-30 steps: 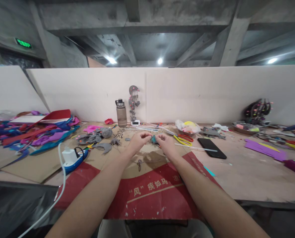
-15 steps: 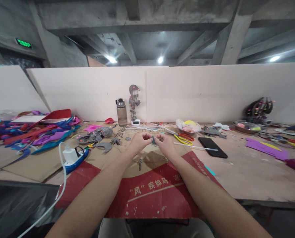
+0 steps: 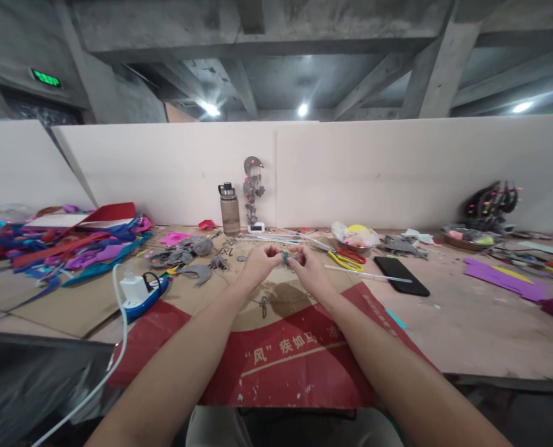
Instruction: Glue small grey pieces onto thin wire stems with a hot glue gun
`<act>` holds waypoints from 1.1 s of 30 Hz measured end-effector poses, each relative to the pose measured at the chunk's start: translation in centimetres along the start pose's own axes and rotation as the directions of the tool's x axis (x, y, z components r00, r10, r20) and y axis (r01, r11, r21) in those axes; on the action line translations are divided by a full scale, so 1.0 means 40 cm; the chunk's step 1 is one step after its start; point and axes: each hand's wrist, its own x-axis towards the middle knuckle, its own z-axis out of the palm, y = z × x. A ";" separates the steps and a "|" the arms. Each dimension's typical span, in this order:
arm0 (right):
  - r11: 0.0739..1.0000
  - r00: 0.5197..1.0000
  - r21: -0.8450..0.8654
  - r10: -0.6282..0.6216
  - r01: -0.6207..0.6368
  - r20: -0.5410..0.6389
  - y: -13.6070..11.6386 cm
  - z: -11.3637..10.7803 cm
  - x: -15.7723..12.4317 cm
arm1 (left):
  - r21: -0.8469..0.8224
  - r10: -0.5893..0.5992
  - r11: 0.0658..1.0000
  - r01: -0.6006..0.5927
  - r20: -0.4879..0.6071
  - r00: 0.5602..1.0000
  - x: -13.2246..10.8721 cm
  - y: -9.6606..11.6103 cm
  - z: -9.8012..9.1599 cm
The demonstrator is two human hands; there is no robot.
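Note:
My left hand [image 3: 261,263] and my right hand [image 3: 306,267] meet above the brown and red paper sheet [image 3: 299,366]. Both are closed, fingertips pinched around a small teal-green piece [image 3: 284,258]; its exact kind is too small to make out. Below them on the paper lies a small loop of grey cord [image 3: 264,305]. To the left of my hands are a grey crescent shape [image 3: 198,273] and a small grey tassel-like piece [image 3: 218,263]. Beyond these sits a pile of grey felt-like pieces [image 3: 171,253].
On the right are scissors [image 3: 346,261], a black phone [image 3: 401,275] and a clear stick [image 3: 373,274]. A water bottle [image 3: 229,211] and a grey hanging ornament [image 3: 252,186] stand at the white partition [image 3: 373,167]. A blue power strip [image 3: 146,300] and coloured scraps [image 3: 94,254] lie left.
The fingers of my right hand have shifted slightly around the small teal-green piece. The whole view has moved a little; the things on the table stay in place.

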 end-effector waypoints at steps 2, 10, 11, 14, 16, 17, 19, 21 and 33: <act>1.000 1.000 -0.005 -0.002 0.002 0.019 0.002 -0.001 0.001 | -0.017 -0.002 1.000 0.002 -0.003 1.000 0.001 -0.005 0.003; 0.999 0.999 -0.048 -0.013 0.010 -0.046 0.007 -0.008 0.006 | -0.082 0.005 0.997 0.002 0.087 0.996 -0.010 0.009 0.011; 0.998 0.999 -0.065 -0.014 0.010 -0.051 0.006 -0.009 0.006 | -0.063 0.009 0.998 -0.003 0.098 0.995 -0.011 0.012 0.010; 0.991 0.998 -0.130 -0.023 0.015 -0.066 0.001 -0.011 0.003 | 0.008 0.038 0.999 -0.040 0.140 0.989 -0.015 0.020 0.007; 0.983 0.995 -0.182 -0.050 0.034 -0.082 -0.002 -0.012 0.001 | 0.038 0.048 0.998 -0.055 0.153 0.987 -0.016 0.024 0.004; 0.977 0.994 -0.207 -0.067 0.047 -0.089 -0.002 -0.013 0.000 | 0.047 0.049 0.997 -0.057 0.157 0.986 -0.017 0.025 0.003; 0.966 0.990 -0.248 -0.103 0.076 -0.096 -0.003 -0.014 -0.001 | 0.058 0.047 0.997 -0.057 0.160 0.986 -0.018 0.027 0.001; 0.953 0.985 -0.281 -0.143 0.111 -0.095 -0.002 -0.015 -0.003 | 0.078 0.045 0.995 -0.057 0.147 0.988 -0.019 0.028 0.001; 0.936 0.965 -0.253 -0.260 0.244 -0.034 -0.008 -0.004 -0.015 | 0.025 -0.057 0.998 0.057 0.003 0.998 -0.025 0.038 0.012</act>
